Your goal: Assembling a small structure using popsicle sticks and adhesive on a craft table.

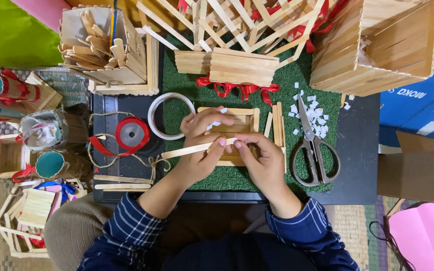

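Both hands hold one flat wooden craft stick (184,150) crosswise above a green turf mat (237,178). My left hand (199,150) grips it near its middle, thumb on top. My right hand (259,158) pinches its right end, where a small white bit of tape sits. Under the hands lies a flat frame of glued craft sticks (237,116). A few loose sticks (277,125) lie just right of the frame.
Scissors (311,145) and white paper scraps (310,110) lie right of the hands. A clear tape roll (156,108), a red ribbon spool (132,133) and twine sit left. Stick-built boxes (372,45) and a holder of sticks (101,50) stand behind. A cardboard box (418,170) is at right.
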